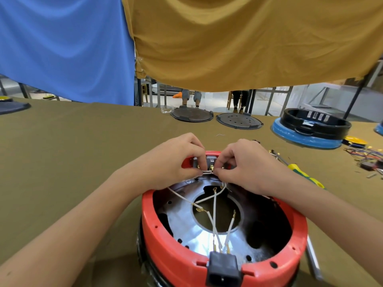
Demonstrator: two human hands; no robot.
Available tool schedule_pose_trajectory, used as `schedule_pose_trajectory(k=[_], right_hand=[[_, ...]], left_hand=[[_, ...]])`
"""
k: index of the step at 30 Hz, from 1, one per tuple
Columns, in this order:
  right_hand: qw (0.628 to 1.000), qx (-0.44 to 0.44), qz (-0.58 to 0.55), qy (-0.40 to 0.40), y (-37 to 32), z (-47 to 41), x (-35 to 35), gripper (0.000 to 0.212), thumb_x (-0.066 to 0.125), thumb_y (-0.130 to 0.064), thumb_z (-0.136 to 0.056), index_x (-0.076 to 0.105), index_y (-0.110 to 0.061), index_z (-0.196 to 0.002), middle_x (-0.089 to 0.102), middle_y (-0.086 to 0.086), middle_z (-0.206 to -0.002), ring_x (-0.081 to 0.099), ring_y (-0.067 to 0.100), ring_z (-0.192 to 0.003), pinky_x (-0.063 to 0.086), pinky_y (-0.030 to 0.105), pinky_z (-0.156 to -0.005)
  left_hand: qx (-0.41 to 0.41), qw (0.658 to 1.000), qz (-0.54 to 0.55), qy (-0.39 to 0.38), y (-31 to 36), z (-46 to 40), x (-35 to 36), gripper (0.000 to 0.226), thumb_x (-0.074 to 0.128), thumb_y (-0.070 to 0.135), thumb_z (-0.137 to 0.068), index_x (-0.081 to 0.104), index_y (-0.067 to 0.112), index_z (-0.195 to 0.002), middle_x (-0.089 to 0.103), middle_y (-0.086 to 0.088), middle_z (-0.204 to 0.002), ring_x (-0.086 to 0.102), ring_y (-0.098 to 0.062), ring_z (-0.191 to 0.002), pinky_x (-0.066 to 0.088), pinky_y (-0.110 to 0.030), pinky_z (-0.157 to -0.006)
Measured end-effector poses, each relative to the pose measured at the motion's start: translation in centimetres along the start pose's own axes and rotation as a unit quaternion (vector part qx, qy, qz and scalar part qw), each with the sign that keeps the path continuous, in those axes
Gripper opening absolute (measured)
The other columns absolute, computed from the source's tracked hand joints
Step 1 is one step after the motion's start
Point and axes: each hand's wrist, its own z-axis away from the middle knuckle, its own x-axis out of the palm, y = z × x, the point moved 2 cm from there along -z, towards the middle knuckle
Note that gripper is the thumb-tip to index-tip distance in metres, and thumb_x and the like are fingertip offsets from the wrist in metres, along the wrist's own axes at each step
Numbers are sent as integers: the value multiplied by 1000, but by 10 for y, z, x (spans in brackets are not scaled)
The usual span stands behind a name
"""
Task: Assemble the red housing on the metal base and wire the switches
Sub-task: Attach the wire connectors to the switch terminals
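Left hand (pixel 176 160): reaching in from lower left, forearm slanting up toward the far rim of the red housing (pixel 165 245); back of hand up, fingers curled, fingertips pinching the left end of a short white wire (pixel 207 172) at the switches (pixel 207 162).

Right hand (pixel 246 164): reaching in from lower right, forearm crossing above the housing's right rim; fingers curled, thumb and forefinger pinching the right end of the same wire, close to the left fingertips.

Red housing: round ring, open side up, seated over the metal base (pixel 186 228), at the near centre of the bench (pixel 83 146). Black power socket (pixel 222 270) set in the near rim, facing the viewer; switches set in the far rim, opposite. Axis from socket to switches running straight away from the viewer.

Metal base: shiny disc with large central round hole, lying flat inside the housing.

White leads (pixel 215 214): several, brass terminals at the ends, running from the socket across the hole toward the far side; some ends loose.

Pinched wire: long axis left to right, level, just below the switch terminals.

Elsewhere on bench: screwdriver with yellow-green handle (pixel 304 175) right of the housing; two dark round plates (pixel 215 117) at the far edge; black ring on blue base (pixel 310 129) far right; bundle of coloured wires (pixel 366 158) at the right edge.
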Motion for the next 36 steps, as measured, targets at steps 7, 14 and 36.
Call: schedule_pose_trajectory(k=[7, 14, 36], right_hand=[[1000, 1, 28, 3, 1, -1, 2, 9, 71, -26, -84, 76, -25, -77, 47, -8, -52, 43, 7, -48, 38, 11, -51], [994, -59, 89, 26, 3, -10, 0, 21, 72, -34, -77, 54, -28, -86, 49, -15, -77, 39, 4, -77, 30, 15, -61], [996, -73, 50, -33, 13, -14, 6, 30, 65, -38, -83, 63, -28, -111, 63, -11, -90, 57, 6, -79, 47, 26, -67]], left_hand=[[-4, 1000, -3, -3, 2, 2, -1, 13, 71, 28, -89, 68, 40, -89, 50, 16, -119, 50, 4, -102, 36, -8, -84], [-20, 1000, 2, 17, 4, 3, -2, 22, 70, 24, -89, 60, 34, -106, 54, 13, -108, 54, -2, -95, 45, -27, -86], [-32, 998, -4, 46, 5, 2, -3, 34, 69, 21, -85, 64, 29, -118, 69, 11, -103, 64, -7, -91, 52, -36, -83]])
